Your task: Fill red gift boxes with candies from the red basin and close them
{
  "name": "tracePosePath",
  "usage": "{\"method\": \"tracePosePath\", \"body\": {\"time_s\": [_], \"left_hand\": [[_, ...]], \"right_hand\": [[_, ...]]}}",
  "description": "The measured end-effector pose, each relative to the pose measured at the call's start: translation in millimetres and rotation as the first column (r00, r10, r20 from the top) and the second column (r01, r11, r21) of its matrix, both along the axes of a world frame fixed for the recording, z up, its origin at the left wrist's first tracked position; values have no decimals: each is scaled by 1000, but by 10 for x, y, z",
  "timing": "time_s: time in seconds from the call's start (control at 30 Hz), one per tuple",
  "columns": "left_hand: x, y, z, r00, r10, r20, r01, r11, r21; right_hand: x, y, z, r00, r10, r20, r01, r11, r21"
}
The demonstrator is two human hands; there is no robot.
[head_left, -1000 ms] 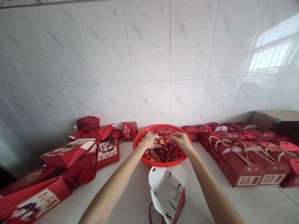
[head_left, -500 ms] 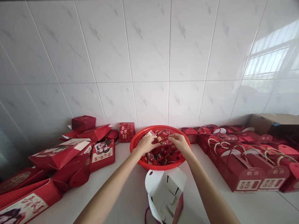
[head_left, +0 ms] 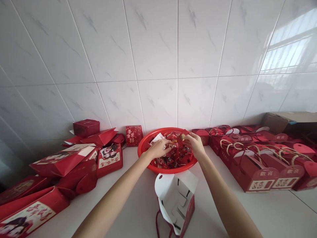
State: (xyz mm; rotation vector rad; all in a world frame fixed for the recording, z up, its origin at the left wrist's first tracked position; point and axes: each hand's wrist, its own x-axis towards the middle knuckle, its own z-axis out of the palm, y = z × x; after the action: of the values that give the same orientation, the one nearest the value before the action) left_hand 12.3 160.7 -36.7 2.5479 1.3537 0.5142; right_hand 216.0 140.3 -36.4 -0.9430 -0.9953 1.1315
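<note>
In the head view, a red plastic basket (head_left: 146, 136) holds a heap of red-wrapped candies (head_left: 177, 160). Over its left side, my left hand (head_left: 159, 148) is closed with curled fingers among the wrappers; what lies in its grasp is hidden. My right hand (head_left: 194, 143), at the right rim, pinches a red candy packet (head_left: 183, 136) between thumb and fingers. A whitish packet (head_left: 158, 138) lies behind my left hand. Nearer to me, between my forearms, stands an open gift box (head_left: 174, 201) with a white inside and a dark red cord.
Red gift boxes (head_left: 63, 160) lie piled on the left. A small red box (head_left: 134, 135) leans near the tiled wall (head_left: 158, 49). Rows of red boxes with rope handles (head_left: 262, 172) stand on the right, before a brown cardboard carton (head_left: 292, 117).
My right hand has moved slightly right, and a red packet now shows at its fingertips. My left hand has shifted a little towards the basket's middle. The view has tilted down slightly.
</note>
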Motion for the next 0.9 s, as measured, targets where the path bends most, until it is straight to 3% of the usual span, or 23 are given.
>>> {"method": "tracePosePath", "body": {"time_s": [0.13, 0.27, 0.5, 0.63, 0.73, 0.9], "left_hand": [[27, 31, -29, 989, -106, -106, 100, 993, -58], [65, 70, -22, 965, -238, -113, 226, 968, -109], [76, 74, -33, 990, -81, -113, 68, 991, -117], [70, 56, -28, 991, -51, -127, 43, 997, -60], [60, 72, -39, 991, -81, -109, 78, 996, -32], [35, 120, -90, 972, -192, -133, 176, 977, -119]], "right_hand": [[16, 0, 9, 994, 14, -111, -17, 1000, -22], [20, 3, 3, 990, -23, -137, 23, 1000, -4], [34, -7, 28, 997, -35, -64, 35, 999, -13], [16, -24, 48, 994, -30, -104, 28, 999, -16], [9, -31, 52, 992, -27, -121, 23, 999, -32], [6, -17, 35, 991, -41, -131, 37, 999, -34]]}}
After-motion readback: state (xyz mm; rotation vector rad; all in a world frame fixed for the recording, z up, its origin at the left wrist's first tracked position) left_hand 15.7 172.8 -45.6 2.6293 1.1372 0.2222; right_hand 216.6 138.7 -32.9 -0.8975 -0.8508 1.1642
